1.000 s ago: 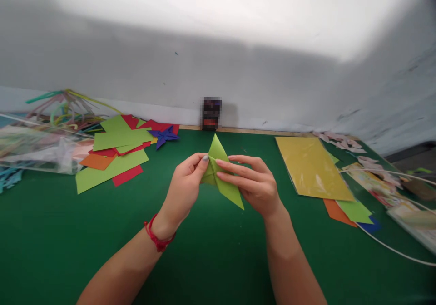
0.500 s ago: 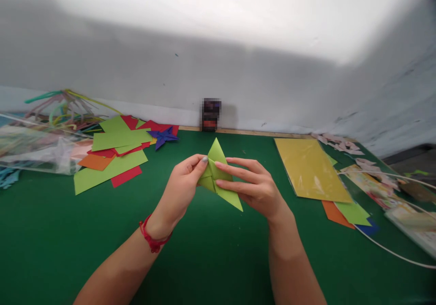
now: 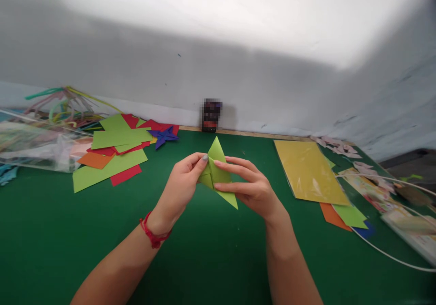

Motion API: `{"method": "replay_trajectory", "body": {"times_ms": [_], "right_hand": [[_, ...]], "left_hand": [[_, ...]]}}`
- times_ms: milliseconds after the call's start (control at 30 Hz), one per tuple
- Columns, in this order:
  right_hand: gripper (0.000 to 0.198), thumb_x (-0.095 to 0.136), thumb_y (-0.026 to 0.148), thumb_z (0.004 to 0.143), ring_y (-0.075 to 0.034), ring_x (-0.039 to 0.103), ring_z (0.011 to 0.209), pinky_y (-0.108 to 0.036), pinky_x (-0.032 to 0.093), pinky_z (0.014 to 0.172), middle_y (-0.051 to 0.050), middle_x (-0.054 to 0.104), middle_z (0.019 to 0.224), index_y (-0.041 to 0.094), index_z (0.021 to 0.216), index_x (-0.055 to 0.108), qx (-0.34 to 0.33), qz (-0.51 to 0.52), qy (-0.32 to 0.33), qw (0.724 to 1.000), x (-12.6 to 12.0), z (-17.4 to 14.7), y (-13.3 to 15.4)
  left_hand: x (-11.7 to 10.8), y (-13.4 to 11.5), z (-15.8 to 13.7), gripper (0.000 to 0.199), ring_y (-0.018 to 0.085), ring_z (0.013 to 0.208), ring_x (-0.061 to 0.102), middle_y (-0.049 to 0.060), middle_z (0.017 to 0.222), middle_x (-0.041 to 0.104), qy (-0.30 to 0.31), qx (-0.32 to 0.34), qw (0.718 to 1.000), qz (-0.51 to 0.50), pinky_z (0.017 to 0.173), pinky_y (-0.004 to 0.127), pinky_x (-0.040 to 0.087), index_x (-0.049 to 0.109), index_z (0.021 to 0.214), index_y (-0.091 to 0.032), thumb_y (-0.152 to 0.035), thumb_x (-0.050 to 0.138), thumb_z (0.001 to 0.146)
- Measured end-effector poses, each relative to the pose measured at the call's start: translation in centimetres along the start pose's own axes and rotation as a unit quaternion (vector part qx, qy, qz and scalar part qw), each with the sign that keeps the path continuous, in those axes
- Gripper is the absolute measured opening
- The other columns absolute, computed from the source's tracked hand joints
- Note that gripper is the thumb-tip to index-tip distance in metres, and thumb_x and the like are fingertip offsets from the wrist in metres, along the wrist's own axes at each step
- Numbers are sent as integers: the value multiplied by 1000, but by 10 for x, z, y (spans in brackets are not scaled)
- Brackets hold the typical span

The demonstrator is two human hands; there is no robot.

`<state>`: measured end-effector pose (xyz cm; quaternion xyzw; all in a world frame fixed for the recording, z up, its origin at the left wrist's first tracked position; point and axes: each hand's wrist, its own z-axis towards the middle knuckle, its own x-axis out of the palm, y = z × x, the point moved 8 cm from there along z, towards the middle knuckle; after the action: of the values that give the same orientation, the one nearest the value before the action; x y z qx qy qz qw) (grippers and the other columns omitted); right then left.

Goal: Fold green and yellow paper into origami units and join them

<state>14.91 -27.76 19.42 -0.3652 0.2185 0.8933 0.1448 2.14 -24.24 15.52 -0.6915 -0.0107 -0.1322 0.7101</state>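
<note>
A folded piece of light green paper (image 3: pixel 217 148) is held above the green table, one sharp point upward and another toward the lower right. My left hand (image 3: pixel 182 180) pinches its left edge, the thumb on the front face. My right hand (image 3: pixel 257 189) grips it from the right, with fingertips laid on the front by a crease and the thumb hidden. Small folded flaps show between the two hands. Farther back on the left lies a dark blue folded paper star (image 3: pixel 164 137).
Loose green, red and orange paper sheets (image 3: pixel 116 171) lie at left, near a clear plastic bag (image 3: pixel 41 150) and thin coloured strips (image 3: pixel 68 103). A yellow paper pack (image 3: pixel 309 171) and a white cable (image 3: pixel 391 255) are at right. A pixelated upright object (image 3: pixel 211 114) stands by the wall.
The right hand has shifted slightly left, and its fingers sit a little differently on the green paper. The paper's lower point has moved slightly left. The left hand keeps its pinch.
</note>
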Motion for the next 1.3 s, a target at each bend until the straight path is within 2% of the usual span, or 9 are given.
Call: {"method": "replay_trajectory", "body": {"times_ms": [567, 800, 1000, 1300], "right_hand": [[28, 53, 9, 84, -20, 42, 124, -40, 46, 96, 0, 55, 128, 29, 96, 70, 4, -21, 16, 1000, 4, 4, 3], [27, 53, 11, 85, -20, 42, 123, -40, 45, 96, 1, 56, 126, 29, 96, 69, 4, -48, 15, 999, 5, 3, 4], [27, 53, 11, 85, -19, 42, 124, -40, 45, 96, 2, 55, 127, 30, 96, 69, 1, -64, 18, 998, 6, 4, 4], [28, 52, 10, 85, -20, 42, 124, -41, 45, 96, 2, 55, 128, 30, 96, 69, -2, -65, 14, 998, 3, 5, 7]], "left_hand": [[0, -1, 0, 28, 15, 78, 59, 3, 91, 65, 19, -6, 1000, 6, 65, 24, 45, 62, 101, -19, -38, 47, 87], [4, -7, -2, 25, 16, 83, 61, 3, 92, 67, 46, 6, 999, 17, 71, 25, 46, 61, 103, -19, -32, 58, 82], [4, -8, -1, 26, 17, 84, 61, 4, 94, 67, 53, 5, 998, 20, 74, 27, 46, 61, 104, -19, -35, 54, 84], [-2, -8, -2, 31, 16, 77, 58, 5, 93, 66, 16, 14, 998, 57, 66, 26, 46, 64, 103, -20, -40, 46, 87]]}}
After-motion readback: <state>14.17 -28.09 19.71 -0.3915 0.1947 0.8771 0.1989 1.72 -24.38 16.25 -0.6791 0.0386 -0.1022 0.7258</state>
